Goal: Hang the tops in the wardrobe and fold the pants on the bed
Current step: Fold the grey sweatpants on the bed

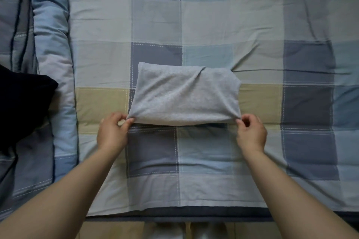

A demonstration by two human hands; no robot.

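Left hand (pixel 112 134) and right hand (pixel 250 134) each pinch a near corner of folded grey pants (pixel 184 93), mid-bed (pixel 213 161).

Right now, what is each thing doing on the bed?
Grey pants: folded into a rectangle, near edge lifted.
Left hand: pinching the near left corner.
Right hand: pinching the near right corner.
Checked sheet: spread flat, a few wrinkles.
Quilt: bunched along the left.
Dark garment: heaped on the quilt, unfolded.
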